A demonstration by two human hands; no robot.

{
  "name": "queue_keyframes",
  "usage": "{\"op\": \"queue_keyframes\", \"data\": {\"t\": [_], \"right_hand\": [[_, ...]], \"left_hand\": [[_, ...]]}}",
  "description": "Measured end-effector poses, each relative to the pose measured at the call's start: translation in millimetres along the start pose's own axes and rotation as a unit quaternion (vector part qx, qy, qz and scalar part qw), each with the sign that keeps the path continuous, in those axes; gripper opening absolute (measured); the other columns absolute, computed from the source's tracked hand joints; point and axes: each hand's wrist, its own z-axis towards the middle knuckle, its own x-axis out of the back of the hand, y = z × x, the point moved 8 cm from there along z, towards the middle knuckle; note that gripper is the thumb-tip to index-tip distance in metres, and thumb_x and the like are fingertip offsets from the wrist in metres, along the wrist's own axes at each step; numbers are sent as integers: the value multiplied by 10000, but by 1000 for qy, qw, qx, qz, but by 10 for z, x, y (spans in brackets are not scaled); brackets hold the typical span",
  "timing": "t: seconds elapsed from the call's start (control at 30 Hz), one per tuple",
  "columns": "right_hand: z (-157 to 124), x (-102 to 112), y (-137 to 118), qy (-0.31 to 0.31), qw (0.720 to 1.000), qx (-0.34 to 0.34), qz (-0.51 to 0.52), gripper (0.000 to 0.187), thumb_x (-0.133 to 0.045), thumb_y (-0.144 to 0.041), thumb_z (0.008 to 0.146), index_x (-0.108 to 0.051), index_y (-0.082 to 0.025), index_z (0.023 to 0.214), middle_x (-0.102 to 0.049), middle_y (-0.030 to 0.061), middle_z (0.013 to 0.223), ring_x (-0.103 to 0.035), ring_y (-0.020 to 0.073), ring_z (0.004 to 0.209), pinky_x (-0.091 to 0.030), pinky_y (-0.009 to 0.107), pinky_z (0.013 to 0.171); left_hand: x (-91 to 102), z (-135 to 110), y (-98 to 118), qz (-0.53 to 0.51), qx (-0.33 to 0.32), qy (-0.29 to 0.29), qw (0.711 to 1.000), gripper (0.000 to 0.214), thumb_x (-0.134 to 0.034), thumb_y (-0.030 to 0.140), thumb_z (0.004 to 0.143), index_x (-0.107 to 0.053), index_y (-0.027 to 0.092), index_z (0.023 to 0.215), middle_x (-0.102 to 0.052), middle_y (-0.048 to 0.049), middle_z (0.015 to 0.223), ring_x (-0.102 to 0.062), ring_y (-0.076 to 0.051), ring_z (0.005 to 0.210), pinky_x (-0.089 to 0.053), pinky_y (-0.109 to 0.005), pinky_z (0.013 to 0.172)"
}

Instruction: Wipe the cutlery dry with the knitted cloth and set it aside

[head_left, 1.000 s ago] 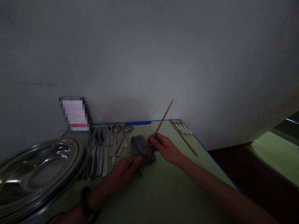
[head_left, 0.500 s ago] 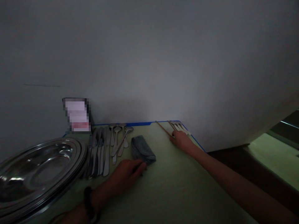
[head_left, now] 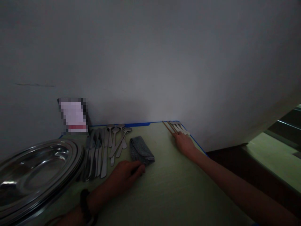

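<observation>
My right hand [head_left: 185,144] is at the far right of the table, its fingers closed on the near ends of two thin wooden chopsticks [head_left: 168,128]. Their far ends point at the wall, a small gap between them. Just right of them lie several forks [head_left: 180,127] with pale handles, side by side. Loosely curled, my left hand [head_left: 128,172] rests on the table at the near edge of a folded grey cloth [head_left: 141,150]. Its fingertips are partly hidden; nothing shows in them. Left of the cloth lie several spoons [head_left: 114,138], some crossed, and a row of knives [head_left: 103,157].
Stacked oval metal trays [head_left: 77,150] fill the left side of the table. A phone [head_left: 74,116] with a blurred screen leans on the wall [head_left: 150,69] behind. The pale green tabletop [head_left: 164,191] has a blue edge. Another pale surface [head_left: 270,157] is at right.
The left chopstick has shifted right, closer to the other one, with my right hand on them. My left hand stays by the cloth. The whole view has shifted slightly.
</observation>
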Motion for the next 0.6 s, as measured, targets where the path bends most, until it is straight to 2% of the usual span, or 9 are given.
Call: {"op": "queue_keyframes", "data": {"t": [0.4, 0.53, 0.6], "right_hand": [[7, 1, 62, 17, 1000, -11, -6, 402, -277, -60, 844, -496, -115, 1176, -580, 182, 1027, -635, 240, 794, -471, 322, 630], [5, 9, 122, 29, 999, -21, -3, 441, -256, -34, 828, -463, -100, 1211, -576, 190, 1023, -628, 239, 787, -472, 342, 643], [-24, 19, 74, 42, 999, -4, 14, 416, -295, -66, 834, -460, -121, 1211, -562, 177, 1072, -620, 225, 802, -471, 340, 670]], "left_hand": [[-23, 11, -17, 3, -6, 10, 1000, 370, -328, 351, 896, -549, 161, 668, -509, 31, 580, -508, -114, 543, -289, -209, 522], [-5, 15, -15, 9, -7, 15, 1000, 363, -337, 352, 896, -550, 161, 673, -530, 26, 589, -529, -120, 553, -301, -213, 525], [-2, 11, -8, 4, -11, 15, 1000, 363, -336, 348, 897, -541, 164, 660, -537, 25, 587, -533, -121, 551, -314, -213, 523]]}}
